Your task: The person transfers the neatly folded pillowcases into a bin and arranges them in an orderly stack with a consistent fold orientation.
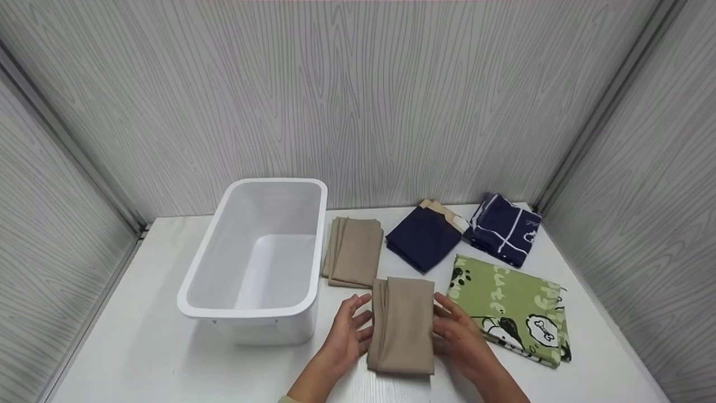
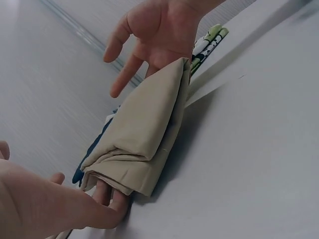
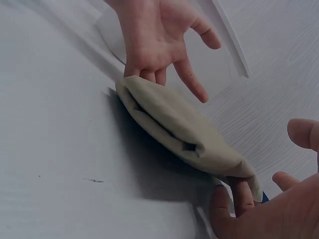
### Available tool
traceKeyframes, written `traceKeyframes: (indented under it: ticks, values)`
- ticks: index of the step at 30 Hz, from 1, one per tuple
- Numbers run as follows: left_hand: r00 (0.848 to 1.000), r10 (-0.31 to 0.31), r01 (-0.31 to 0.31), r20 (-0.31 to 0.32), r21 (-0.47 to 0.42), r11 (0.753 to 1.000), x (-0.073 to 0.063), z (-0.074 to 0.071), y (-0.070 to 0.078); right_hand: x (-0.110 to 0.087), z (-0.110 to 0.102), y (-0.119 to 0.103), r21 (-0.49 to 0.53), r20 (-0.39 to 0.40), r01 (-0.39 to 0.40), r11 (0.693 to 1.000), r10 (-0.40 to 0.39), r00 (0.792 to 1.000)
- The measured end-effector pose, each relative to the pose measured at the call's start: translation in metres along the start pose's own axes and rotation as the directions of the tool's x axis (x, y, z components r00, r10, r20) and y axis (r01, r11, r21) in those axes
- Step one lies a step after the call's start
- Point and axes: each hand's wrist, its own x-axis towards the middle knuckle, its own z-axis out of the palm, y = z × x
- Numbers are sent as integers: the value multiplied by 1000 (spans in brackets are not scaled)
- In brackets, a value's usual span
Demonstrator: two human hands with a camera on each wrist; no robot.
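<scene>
A folded tan cloth [image 1: 411,324] lies between my two hands in the head view, with its layered edge on the left. My left hand [image 1: 347,336] supports it from the left side, thumb apart from the fabric. Opposite it, my right hand [image 1: 460,338] is at the right edge with its thumb raised. Both wrist views show fingertips tucked beneath the cloth [image 2: 144,119] and a shadow under it. Another folded tan cloth [image 1: 358,252] lies just behind, and a green printed cloth [image 1: 514,296] is beside my right hand.
A deep white plastic bin [image 1: 305,302] stands to the left on the white table [image 1: 145,358]. Toward the back right lie a folded navy cloth [image 1: 423,240] and a navy cloth with white lines [image 1: 506,229]. Wood-grain panels [image 1: 358,101] enclose the back and sides.
</scene>
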Motion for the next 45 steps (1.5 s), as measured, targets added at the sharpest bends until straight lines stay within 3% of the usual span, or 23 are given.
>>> traceKeyframes:
  ticks: [6,16,24,34,39,45]
  values:
    - [1000,-3,3,-4,27,1000,1,2,2,1,-1,3,-92,-3,-1,996,1,1000]
    - [998,50,-46,-30,139,989,-3,7,1,3,1,10,-190,-37,-44,981,38,999]
    - [1000,21,-20,-20,82,996,-2,5,-3,-1,7,1,-72,-6,13,997,-14,1000]
    - [1000,-1,1,11,-16,1000,2,6,-14,-9,17,-12,17,21,76,997,-76,997]
    - [1000,-15,15,5,-47,999,5,8,-16,-11,18,-15,95,85,97,991,-105,991]
    - [999,-4,9,49,-104,995,9,7,-14,-12,14,-14,136,139,84,987,-103,985]
